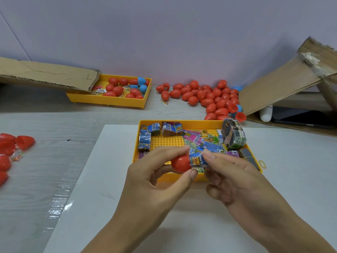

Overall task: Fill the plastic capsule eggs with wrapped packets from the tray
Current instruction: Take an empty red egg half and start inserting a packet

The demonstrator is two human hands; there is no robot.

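Red egg half [180, 163], packet [197, 160] protruding

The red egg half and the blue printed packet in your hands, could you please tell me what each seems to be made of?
The red egg half, held by the left hand, looks like smooth, opaque moulded plastic with a soft sheen. The blue printed packet, pinched by the right hand, seems glossy printed film or paper; its crinkled edges catch light.

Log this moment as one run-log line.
step: filling | left hand: holds red egg half | right hand: pushes wrapped packet into it | over: yellow tray | packet: partly in
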